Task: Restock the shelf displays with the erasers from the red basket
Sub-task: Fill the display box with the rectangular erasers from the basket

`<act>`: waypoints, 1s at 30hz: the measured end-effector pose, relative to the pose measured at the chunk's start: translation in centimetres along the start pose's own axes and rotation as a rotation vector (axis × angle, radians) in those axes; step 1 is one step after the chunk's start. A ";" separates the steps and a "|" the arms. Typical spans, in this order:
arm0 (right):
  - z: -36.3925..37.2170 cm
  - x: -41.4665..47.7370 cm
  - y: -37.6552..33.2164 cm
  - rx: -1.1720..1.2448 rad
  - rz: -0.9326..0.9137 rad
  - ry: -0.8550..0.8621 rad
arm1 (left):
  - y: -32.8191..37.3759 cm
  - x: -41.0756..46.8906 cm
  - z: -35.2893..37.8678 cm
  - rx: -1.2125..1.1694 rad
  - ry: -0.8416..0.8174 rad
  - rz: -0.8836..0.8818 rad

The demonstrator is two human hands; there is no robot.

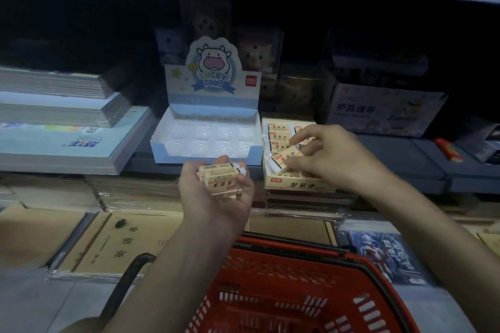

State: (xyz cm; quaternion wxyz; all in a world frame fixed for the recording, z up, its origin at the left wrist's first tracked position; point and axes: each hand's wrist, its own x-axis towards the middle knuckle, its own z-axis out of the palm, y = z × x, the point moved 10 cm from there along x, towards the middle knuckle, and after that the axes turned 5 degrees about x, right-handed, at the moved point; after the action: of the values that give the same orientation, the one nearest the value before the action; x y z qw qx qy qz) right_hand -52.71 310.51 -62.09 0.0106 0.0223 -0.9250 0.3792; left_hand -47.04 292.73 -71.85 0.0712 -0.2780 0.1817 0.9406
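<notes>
Head view: the left hand [216, 203] lies palm up, fingers curled around a small stack of erasers [220, 178]. The right hand [327, 155] pinches a tilted eraser [284, 159] over the cream display box [297, 184] on the shelf [392, 150]. The red basket [270, 278] sits below the arms.

At six o'clock the red basket [270, 278] is matt plastic lattice; erasers [220, 177] at centre wear matt cream paper sleeves; the cow display box [173, 153] at twelve is smooth card, its tray [213, 138] clear glossy plastic; brown exercise books [121, 240] at eight, seemingly film-wrapped kraft paper.
</notes>
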 end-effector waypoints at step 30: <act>3.9 -6.7 -9.6 -0.222 -0.566 -0.029 | -1.7 -1.8 2.9 0.434 -0.288 0.016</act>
State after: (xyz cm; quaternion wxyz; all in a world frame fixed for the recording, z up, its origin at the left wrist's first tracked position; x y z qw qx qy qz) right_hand -45.52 301.20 -58.35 0.1048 0.2832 -0.9179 0.2574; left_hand -46.58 295.33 -69.15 0.1470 -0.1181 0.3694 0.9099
